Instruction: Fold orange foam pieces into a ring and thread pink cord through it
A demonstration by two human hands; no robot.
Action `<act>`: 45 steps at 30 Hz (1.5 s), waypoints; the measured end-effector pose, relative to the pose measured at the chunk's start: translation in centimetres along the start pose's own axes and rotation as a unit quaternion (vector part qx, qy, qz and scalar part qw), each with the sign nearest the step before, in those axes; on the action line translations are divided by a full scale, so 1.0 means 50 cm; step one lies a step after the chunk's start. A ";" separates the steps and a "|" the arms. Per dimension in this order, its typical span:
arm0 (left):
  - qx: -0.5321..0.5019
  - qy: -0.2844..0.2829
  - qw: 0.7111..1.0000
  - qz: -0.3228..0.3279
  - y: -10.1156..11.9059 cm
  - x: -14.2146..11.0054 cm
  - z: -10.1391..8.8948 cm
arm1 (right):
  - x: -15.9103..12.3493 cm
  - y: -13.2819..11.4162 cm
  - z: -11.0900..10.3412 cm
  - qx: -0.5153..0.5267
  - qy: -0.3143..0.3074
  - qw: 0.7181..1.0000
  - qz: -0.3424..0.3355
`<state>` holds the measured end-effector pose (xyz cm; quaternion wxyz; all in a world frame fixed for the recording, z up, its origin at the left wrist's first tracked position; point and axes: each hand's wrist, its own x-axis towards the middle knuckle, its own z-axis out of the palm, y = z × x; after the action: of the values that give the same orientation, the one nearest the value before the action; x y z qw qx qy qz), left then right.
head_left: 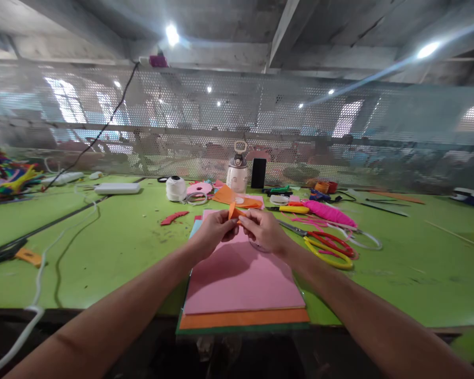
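Between my two hands is a small folded piece of orange paper, held above a stack of coloured sheets. My left hand pinches its left side with thumb and fingers. On the other side my right hand is closed on its lower right edge. Below them lies the stack, with a pink sheet on top and orange and green edges showing at the front. Just behind the hands rests a larger orange paper piece. A round clear object is partly hidden under my right hand.
Red-and-yellow-handled scissors, a yellow cutter and a magenta bundle lie to the right. Behind stand a white bottle, a black phone-like slab and a white thread roll. A white cable crosses the left side.
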<state>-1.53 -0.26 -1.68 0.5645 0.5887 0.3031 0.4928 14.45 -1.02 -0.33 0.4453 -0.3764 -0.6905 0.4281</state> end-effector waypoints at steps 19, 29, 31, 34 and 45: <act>0.101 0.049 0.992 0.056 -0.005 0.007 -0.001 | -0.002 -0.001 0.007 0.009 0.086 0.996 -0.013; -0.007 0.022 1.000 0.020 0.010 -0.005 0.003 | 0.001 -0.005 -0.008 -0.172 0.086 0.971 -0.142; -0.034 0.019 0.999 0.014 0.012 -0.006 0.002 | -0.003 -0.009 -0.009 -0.215 0.091 0.960 -0.154; -0.055 0.021 0.998 0.010 0.008 -0.004 -0.002 | -0.008 -0.014 -0.008 -0.230 0.080 0.958 -0.155; 0.023 0.031 0.999 0.013 0.005 -0.004 0.001 | -0.003 -0.019 -0.030 -0.201 -0.057 0.973 -0.100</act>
<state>-1.62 -0.51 -1.47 0.5349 0.5898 0.3235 0.5112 15.79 -1.11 0.85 0.3606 -0.3625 -0.8208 0.2546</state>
